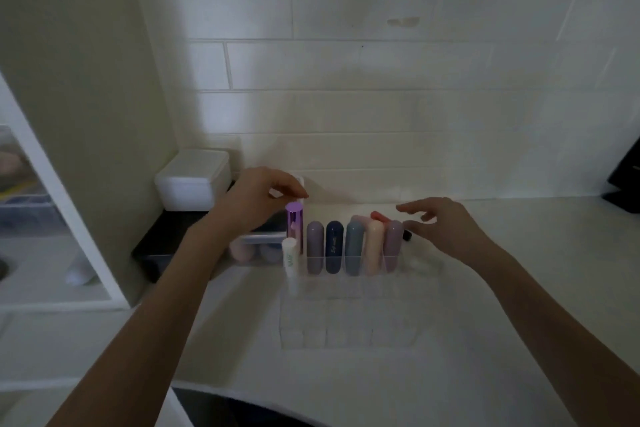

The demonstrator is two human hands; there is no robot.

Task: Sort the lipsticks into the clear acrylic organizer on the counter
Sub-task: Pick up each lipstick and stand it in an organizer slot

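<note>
Both hands' fingers [292,191] loosely open, empty.

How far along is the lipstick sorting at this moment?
Done: a back row of tubes stands upright in the clear organizer. In hand: the left hand touches the purple tube; the right hand hovers by the mauve tube. Left: the front compartments look unfilled.

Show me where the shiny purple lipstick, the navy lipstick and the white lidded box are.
shiny purple lipstick [295,224], head view, upper barrel
navy lipstick [334,246], head view, middle of body
white lidded box [192,180], head view, front of lid
</note>
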